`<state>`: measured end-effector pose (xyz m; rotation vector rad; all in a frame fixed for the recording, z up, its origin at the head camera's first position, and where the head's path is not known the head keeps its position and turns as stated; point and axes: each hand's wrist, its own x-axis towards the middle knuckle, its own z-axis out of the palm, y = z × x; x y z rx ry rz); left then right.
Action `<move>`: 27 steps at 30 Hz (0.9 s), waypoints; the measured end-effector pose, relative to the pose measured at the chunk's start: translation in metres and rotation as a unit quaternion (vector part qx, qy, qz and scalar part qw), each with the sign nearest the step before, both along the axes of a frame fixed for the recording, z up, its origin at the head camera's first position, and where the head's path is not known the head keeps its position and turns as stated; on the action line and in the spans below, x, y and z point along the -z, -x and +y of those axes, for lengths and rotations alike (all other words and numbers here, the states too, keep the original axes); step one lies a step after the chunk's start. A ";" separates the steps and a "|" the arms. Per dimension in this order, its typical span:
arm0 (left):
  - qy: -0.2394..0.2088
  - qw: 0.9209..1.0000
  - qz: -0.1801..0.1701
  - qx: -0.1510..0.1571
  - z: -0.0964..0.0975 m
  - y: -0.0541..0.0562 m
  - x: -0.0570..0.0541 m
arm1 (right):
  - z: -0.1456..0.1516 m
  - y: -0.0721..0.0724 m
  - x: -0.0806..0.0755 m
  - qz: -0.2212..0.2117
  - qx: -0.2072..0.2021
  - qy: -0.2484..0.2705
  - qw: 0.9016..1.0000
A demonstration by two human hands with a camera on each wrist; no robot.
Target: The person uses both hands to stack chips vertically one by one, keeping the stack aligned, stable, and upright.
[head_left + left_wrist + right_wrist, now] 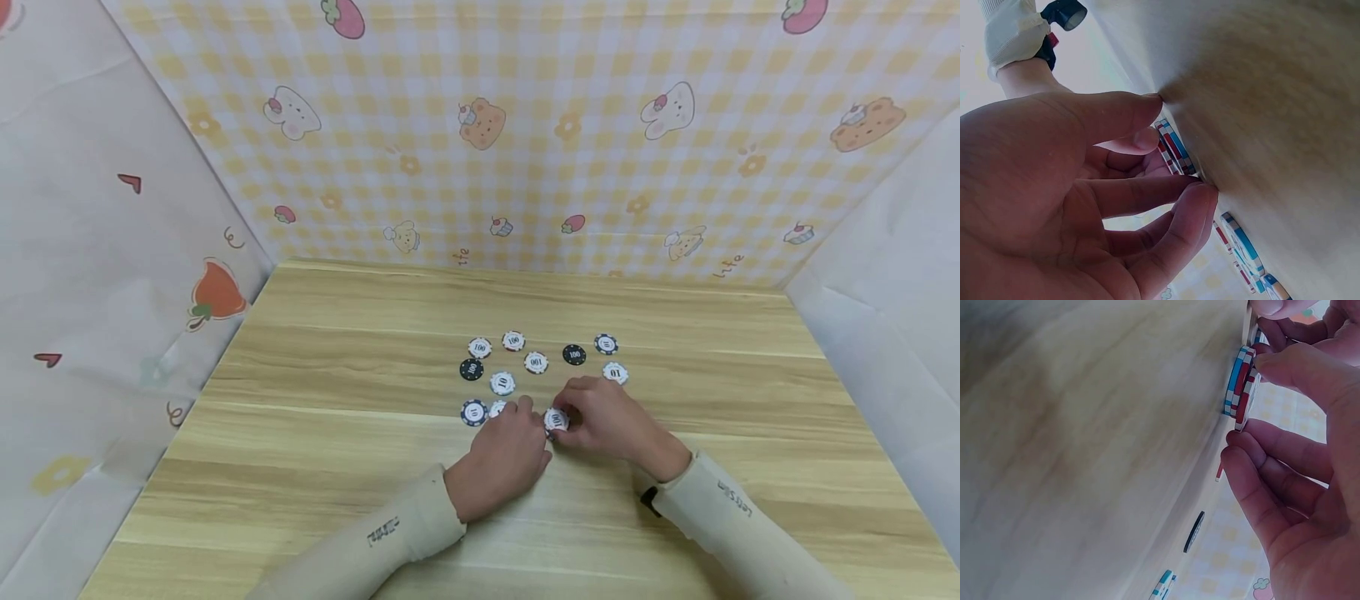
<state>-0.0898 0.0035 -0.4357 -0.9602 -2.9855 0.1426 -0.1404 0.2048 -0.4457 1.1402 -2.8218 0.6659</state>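
Poker-chip stack (556, 419): on the tabletop (300, 475), between our hands; probably light, stiff, slick-faced, so we hold it edgewise.
Right hand (611, 422): pinching the poker-chip stack.
Left hand (502, 454): thumb and fingers parted.

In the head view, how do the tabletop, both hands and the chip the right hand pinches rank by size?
1. Wooden tabletop
2. Left hand and right hand: too alike to rank
3. White 100 poker chip
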 end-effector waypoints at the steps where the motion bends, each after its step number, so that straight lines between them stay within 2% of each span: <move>1: -0.002 1.000 -0.002 0.000 0.000 0.000 0.000 | 0.000 0.000 0.000 0.000 0.000 -0.002 1.000; 9: -0.021 1.000 -0.008 -0.004 -0.001 0.000 0.001 | -0.001 -0.001 0.000 0.005 -0.009 0.002 1.000; 10: -0.027 1.000 -0.001 -0.001 -0.001 0.001 0.006 | -0.001 -0.001 0.000 0.005 -0.009 0.003 1.000; 14: -0.032 0.999 -0.005 -0.002 -0.002 0.002 0.007 | -0.002 -0.001 0.001 -0.001 -0.009 0.002 1.000; 16: -0.033 0.999 -0.011 -0.005 -0.002 0.001 0.007 | -0.002 -0.001 0.001 -0.004 -0.008 0.000 1.000; 17: -0.029 0.999 -0.020 -0.008 -0.001 0.001 0.001 | -0.002 -0.001 0.001 -0.004 -0.009 -0.001 1.000; 27: -0.016 0.999 -0.026 -0.012 0.001 0.000 0.000 | -0.003 -0.002 0.002 -0.004 -0.008 -0.004 1.000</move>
